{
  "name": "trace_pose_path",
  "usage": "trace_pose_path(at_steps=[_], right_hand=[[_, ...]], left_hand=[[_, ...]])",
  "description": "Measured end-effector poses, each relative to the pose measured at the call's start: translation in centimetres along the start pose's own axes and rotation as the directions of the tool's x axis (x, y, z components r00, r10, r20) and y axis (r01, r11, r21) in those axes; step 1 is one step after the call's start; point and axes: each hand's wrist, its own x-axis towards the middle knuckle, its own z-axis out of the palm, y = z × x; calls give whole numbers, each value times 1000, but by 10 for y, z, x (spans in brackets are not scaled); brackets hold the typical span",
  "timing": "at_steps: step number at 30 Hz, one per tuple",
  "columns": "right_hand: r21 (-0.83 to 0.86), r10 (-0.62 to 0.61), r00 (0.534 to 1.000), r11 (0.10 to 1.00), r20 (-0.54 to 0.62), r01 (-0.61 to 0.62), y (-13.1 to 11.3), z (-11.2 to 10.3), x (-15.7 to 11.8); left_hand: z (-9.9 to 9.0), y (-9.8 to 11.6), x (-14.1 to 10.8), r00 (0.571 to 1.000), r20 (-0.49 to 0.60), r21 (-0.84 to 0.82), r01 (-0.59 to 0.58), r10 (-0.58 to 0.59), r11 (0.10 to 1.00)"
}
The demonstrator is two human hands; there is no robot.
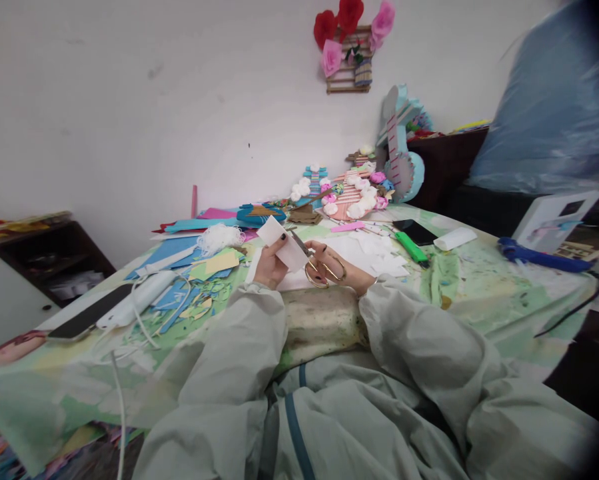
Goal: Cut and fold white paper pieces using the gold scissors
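Observation:
Near the front of the table, my left hand (270,264) is closed on a folded piece of white paper (270,231), held up at a slant. My right hand (332,260) has its fingers in the handles of a pair of gold scissors (320,273). The scissor blades point up and left, beside the paper's right edge; whether they touch it I cannot tell. Behind my right hand lie several white paper cut-outs (379,252). To the left of my left hand are yellow paper pieces (223,263) and a bundle of white string (221,237).
Green and blue paper scraps (194,303), a white power strip (138,298) with cables and a phone (90,313) lie at left. On the right are a green marker (410,248), a dark phone (415,232) and a blue glue gun (543,257). Paper crafts (352,195) stand against the wall.

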Motion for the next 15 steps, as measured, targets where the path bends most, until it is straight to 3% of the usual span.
trace_pose_path(at_steps=[15], right_hand=[[-51,23,997,998,-78,-27,-3,1,-2]], left_hand=[[-1,-4,1,1000,10,58,22,-22,998]])
